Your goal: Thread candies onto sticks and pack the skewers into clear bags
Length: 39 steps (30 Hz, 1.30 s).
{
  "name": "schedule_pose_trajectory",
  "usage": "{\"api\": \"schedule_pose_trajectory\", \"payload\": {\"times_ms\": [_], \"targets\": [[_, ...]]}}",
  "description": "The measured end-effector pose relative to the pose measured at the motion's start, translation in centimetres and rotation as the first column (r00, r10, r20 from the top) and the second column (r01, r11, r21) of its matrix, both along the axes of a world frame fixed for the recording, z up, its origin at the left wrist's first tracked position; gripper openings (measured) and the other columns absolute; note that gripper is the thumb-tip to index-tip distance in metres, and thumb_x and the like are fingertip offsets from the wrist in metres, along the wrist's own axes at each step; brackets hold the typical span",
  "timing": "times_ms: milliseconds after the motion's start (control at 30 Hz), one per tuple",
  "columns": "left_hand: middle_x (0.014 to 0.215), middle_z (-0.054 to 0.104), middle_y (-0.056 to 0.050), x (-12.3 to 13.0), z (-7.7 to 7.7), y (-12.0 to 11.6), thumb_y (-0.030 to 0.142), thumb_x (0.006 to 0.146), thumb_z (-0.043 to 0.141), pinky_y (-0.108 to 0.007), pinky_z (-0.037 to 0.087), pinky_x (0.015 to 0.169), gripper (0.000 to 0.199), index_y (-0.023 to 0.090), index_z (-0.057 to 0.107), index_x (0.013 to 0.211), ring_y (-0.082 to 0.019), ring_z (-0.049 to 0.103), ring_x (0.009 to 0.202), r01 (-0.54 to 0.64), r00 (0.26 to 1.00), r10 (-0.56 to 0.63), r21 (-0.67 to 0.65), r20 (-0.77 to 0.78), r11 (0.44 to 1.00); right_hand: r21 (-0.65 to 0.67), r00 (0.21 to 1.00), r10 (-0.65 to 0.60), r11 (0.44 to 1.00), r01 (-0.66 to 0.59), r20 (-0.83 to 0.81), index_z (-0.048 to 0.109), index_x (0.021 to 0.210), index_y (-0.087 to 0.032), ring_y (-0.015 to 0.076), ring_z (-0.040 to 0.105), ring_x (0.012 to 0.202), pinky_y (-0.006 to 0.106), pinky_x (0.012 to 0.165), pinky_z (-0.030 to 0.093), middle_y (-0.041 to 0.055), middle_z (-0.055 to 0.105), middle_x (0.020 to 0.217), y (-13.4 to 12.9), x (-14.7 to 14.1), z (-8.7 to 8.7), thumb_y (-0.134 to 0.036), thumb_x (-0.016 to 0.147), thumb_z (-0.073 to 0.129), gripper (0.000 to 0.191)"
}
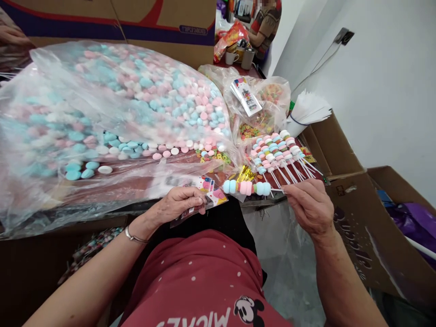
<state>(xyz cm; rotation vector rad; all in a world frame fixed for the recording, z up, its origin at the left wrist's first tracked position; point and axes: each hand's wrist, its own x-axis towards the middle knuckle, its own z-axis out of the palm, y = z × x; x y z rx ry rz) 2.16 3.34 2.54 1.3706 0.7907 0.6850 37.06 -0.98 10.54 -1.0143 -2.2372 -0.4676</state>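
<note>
My right hand (310, 205) pinches the white stick end of a candy skewer (247, 188), held level above the table edge. Blue and pink marshmallows with small gummy rings between them are threaded on it. My left hand (184, 200) is closed on a printed clear plastic bag (218, 197), whose edge lies close to the skewer's tip. Whether the tip is inside the bag, I cannot tell. Behind my right hand lies a row of finished-looking marshmallow skewers (277, 150), sticks toward me. Gold twist ties (245, 174) lie just behind the held skewer.
A huge clear bag of marshmallows (136, 95) covers the table's left side, with loose blue marshmallows (73, 171) in front. Gummy rings (250, 131), printed cards (245, 96) and a container of white sticks (299, 119) stand behind. Cardboard boxes (354, 227) are at right. Another person (267, 29) is at the back.
</note>
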Motion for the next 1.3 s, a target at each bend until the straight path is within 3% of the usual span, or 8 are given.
{"api": "schedule_pose_trajectory", "payload": {"times_ms": [367,533,700,833,1000,1133,1300], "targets": [[0.064,0.07,-0.005,0.0,0.6,0.1,0.044,0.083,0.068,-0.019,0.032,0.046,0.031,0.013,0.068,0.075,-0.009,0.047,0.051,0.033,0.999,-0.032,-0.066,0.016,0.997,-0.024,0.995,0.035,0.999,-0.033,0.092,0.067,0.108,-0.026,0.0175,0.056,0.072,0.036,0.069,0.043,0.0019,0.071,0.083,-0.2,-0.1,0.8,-0.015,0.091,0.06,0.022],[0.063,0.07,-0.004,-0.2,1.7,0.7,0.045,0.083,0.067,-0.019,0.037,0.047,0.033,0.014,0.068,0.073,-0.009,0.049,0.051,0.161,0.985,-0.161,-0.012,-0.069,0.987,-0.043,0.991,0.039,0.999,-0.034,0.131,0.067,0.111,-0.032,0.0165,0.059,0.076,0.036,0.072,0.042,-0.0002,0.072,0.086,-0.8,-0.3,1.6,-0.018,0.093,0.059,0.024],[0.068,0.071,-0.004,-0.2,1.2,1.3,0.039,0.089,0.063,-0.02,0.046,0.057,0.029,0.015,0.069,0.074,-0.011,0.058,0.061,0.265,0.961,-0.256,0.073,-0.107,0.962,-0.108,0.992,0.046,0.994,-0.033,0.119,0.067,0.108,-0.031,0.0166,0.057,0.077,0.036,0.073,0.042,-0.0001,0.071,0.085,-0.7,-0.4,1.9,-0.02,0.094,0.058,0.02],[0.069,0.071,-0.004,-0.4,0.7,1.4,0.037,0.089,0.063,-0.02,0.048,0.06,0.027,0.014,0.069,0.076,-0.012,0.06,0.063,0.244,0.965,-0.232,0.092,-0.118,0.966,-0.179,0.985,0.082,0.982,-0.055,0.149,0.067,0.098,-0.025,0.0173,0.054,0.072,0.035,0.069,0.042,0.0011,0.067,0.075,-0.2,-0.9,2.1,-0.02,0.093,0.057,0.013],[0.065,0.069,-0.003,-1.0,1.6,1.6,0.038,0.088,0.063,-0.02,0.047,0.058,0.029,0.014,0.069,0.073,-0.012,0.058,0.059,0.262,0.953,-0.24,0.107,-0.187,0.959,-0.274,0.979,0.065,0.962,-0.01,0.192,0.062,0.078,-0.023,0.0166,0.051,0.064,0.034,0.065,0.04,0.0014,0.059,0.065,0.2,-1.8,2.6,-0.02,0.093,0.05,0.02],[0.064,0.069,-0.002,-1.4,2.3,1.6,0.034,0.088,0.061,-0.019,0.046,0.058,0.026,0.015,0.069,0.072,-0.011,0.058,0.06,0.273,0.943,-0.233,0.155,-0.239,0.949,-0.323,0.983,0.096,0.945,-0.04,0.159,0.062,0.078,-0.023,0.0162,0.051,0.063,0.034,0.065,0.041,0.0008,0.06,0.066,0.4,-2.3,2.6,-0.02,0.092,0.051,0.018],[0.063,0.066,0.001,-1.5,1.9,1.1,0.03,0.087,0.06,-0.017,0.044,0.056,0.02,0.015,0.068,0.075,-0.009,0.055,0.057,0.292,0.93,-0.21,0.26,-0.302,0.92,-0.369,0.991,0.074,0.929,-0.028,0.109,0.059,0.077,-0.023,0.0157,0.054,0.064,0.032,0.064,0.043,0.0005,0.061,0.067,0.4,-2.2,2.1,-0.02,0.094,0.05,0.019]]}}
